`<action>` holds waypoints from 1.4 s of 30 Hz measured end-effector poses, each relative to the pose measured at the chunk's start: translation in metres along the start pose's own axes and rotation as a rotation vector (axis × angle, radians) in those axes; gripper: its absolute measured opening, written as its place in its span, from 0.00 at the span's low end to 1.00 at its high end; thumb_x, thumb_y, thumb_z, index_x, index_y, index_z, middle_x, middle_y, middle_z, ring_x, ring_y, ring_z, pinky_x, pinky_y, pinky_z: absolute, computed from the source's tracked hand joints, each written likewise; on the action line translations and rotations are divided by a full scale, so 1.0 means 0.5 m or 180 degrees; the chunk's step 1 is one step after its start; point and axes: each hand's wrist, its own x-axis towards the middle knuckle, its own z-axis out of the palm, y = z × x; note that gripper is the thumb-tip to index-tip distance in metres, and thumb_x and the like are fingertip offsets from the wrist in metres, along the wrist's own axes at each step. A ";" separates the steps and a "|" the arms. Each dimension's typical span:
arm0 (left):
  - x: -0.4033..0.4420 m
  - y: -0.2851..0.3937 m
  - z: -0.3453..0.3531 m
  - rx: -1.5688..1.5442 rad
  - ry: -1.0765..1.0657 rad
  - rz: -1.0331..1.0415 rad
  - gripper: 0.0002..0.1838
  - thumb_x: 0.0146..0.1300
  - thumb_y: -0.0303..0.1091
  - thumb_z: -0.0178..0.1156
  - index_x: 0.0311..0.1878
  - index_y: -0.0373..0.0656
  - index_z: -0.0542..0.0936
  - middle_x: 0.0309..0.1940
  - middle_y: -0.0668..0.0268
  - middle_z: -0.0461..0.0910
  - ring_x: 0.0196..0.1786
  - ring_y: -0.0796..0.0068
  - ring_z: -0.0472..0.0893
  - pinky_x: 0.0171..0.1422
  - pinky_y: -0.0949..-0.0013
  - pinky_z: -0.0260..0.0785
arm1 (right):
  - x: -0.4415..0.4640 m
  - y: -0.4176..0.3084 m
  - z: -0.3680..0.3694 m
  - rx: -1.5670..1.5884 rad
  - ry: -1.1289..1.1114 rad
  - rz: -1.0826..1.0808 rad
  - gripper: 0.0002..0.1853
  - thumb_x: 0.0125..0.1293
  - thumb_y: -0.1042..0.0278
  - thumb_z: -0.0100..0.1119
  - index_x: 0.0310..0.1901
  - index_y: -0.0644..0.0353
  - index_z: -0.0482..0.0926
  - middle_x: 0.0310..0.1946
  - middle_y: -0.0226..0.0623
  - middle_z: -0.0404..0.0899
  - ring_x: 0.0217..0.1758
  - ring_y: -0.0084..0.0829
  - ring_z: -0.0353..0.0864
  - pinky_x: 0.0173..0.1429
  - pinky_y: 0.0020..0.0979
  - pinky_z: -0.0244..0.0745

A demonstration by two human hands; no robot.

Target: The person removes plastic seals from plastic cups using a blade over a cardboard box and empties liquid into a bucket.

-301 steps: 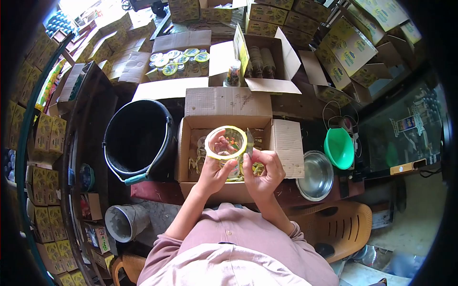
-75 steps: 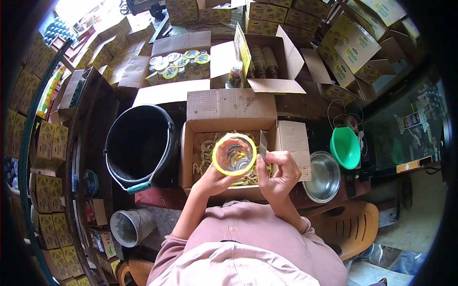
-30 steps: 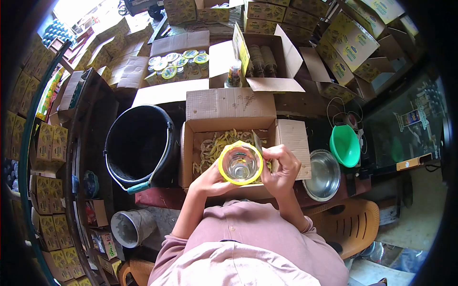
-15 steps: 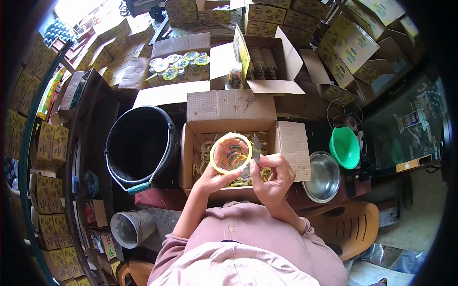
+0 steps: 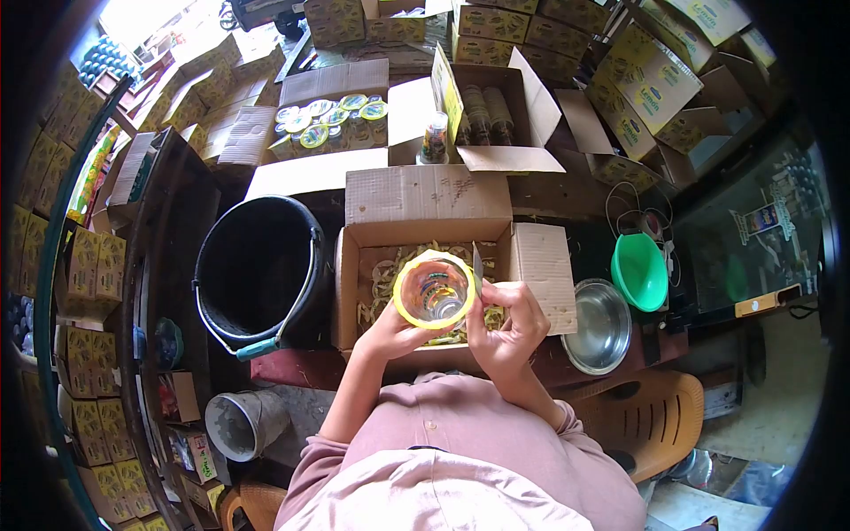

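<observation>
A clear cup (image 5: 436, 292) with a yellow rim is held by my left hand (image 5: 390, 334), its open mouth facing up toward me. My right hand (image 5: 508, 326) pinches a thin blade (image 5: 478, 268), which stands upright against the right side of the rim. Both hands are over an open cardboard box (image 5: 428, 203), where yellow-green strips (image 5: 379, 279) lie scattered. The cup and my fingers cover part of these strips.
A black bucket (image 5: 258, 273) stands to the left, a grey bucket (image 5: 245, 426) below it. On the right are a metal bowl (image 5: 598, 327) and a green bowl (image 5: 639, 273). Behind are a box of lidded cups (image 5: 329, 122) and a box of stacked cups (image 5: 485, 111).
Since half a second ago, the cup has tilted so its mouth faces me more. The blade remains in my right hand and now stands closer to the rim.
</observation>
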 end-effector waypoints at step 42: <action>0.002 -0.002 0.039 0.0664 0.0508 0.0165 0.33 0.53 0.25 0.62 0.60 0.37 0.56 0.53 0.58 0.62 0.58 0.69 0.66 0.62 0.66 0.60 | 0.011 0.013 -0.003 -0.0090 -0.0049 -0.0058 0.08 0.46 0.85 0.61 0.29 0.64 0.75 0.23 0.37 0.75 0.24 0.31 0.77 0.29 0.27 0.72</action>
